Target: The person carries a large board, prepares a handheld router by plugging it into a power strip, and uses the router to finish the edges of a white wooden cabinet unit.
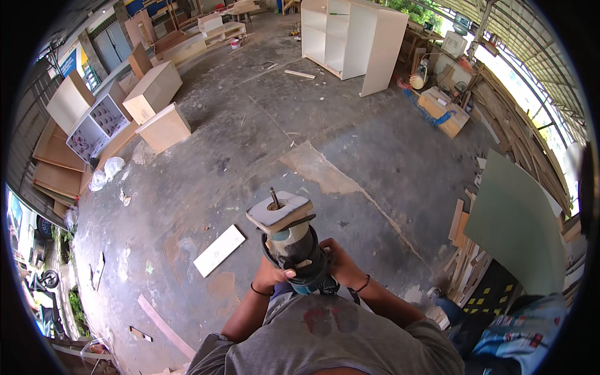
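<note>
Router (295, 247) is held upside down above the floor (262, 150), to the right of the white board (219, 250) and in front of the grey shirt (337, 340). The left hand (272, 275) has its fingers clamped on the router from the board's side, thumb laid across it; the right hand (344, 265) has its fingers closed on the opposite side, farther from the board, though some fingertips are hidden. Gripping from both sides probably steadies the weight, and having the base plate (294, 204) uppermost likely puts the bit (274, 199) in plain sight, clear of both hands. The bit points upward and away from the chest, leaning slightly toward the board's side; the long axis runs from the shirt end to that tip, its exact tilt impossible to tell. Far beyond the board, to its right, stands a white cabinet (382, 50); beyond it to the left sit wooden boxes (165, 129), well apart from the hands.
</note>
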`<action>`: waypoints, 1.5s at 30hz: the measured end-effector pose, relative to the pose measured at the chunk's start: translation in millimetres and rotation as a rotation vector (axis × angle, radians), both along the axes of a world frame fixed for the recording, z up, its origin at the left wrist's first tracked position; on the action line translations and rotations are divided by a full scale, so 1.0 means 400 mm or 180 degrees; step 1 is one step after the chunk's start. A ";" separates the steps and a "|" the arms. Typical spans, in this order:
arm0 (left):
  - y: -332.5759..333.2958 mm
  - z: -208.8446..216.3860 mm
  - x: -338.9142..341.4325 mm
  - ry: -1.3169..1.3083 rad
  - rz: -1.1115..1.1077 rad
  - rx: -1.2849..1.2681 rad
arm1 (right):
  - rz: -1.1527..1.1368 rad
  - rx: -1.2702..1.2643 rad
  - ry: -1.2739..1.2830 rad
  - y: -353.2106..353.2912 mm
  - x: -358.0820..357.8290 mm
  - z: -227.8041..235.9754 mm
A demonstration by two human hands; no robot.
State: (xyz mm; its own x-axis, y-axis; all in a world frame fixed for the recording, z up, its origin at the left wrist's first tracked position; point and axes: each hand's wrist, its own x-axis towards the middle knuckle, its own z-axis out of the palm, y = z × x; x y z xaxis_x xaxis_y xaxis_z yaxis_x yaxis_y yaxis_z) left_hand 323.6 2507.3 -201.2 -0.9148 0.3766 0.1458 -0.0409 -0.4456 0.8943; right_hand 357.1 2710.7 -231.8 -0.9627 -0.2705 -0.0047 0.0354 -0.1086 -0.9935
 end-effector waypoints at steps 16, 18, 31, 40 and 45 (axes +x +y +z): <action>-0.022 -0.064 -0.919 -0.0066 0.0240 0.0582 | -0.0978 0.2407 0.4069 0.067 -0.853 0.294; -0.002 -0.034 -0.995 -0.0112 0.0058 0.0725 | -0.1102 0.2685 0.4250 0.134 -0.975 0.264; 0.186 0.033 -1.661 0.0460 0.0616 -0.0483 | 0.0073 0.2567 0.1416 0.267 -1.432 0.249; 0.261 0.103 -2.085 -0.0072 -0.0036 0.0458 | -0.0179 0.1523 0.1478 0.294 -2.028 0.264; 0.308 0.128 -2.301 -0.0183 -0.0384 -0.0220 | 0.0232 -0.0012 0.0486 0.241 -2.323 0.115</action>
State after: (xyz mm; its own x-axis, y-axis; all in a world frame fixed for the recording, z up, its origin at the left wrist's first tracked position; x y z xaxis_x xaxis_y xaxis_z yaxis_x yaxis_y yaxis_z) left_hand -597.0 2630.6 -150.0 -0.8684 0.4916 0.0643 -0.1425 -0.3718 0.9173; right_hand -571.9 2807.0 -185.9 -0.9299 -0.3395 0.1413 -0.1081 -0.1150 -0.9875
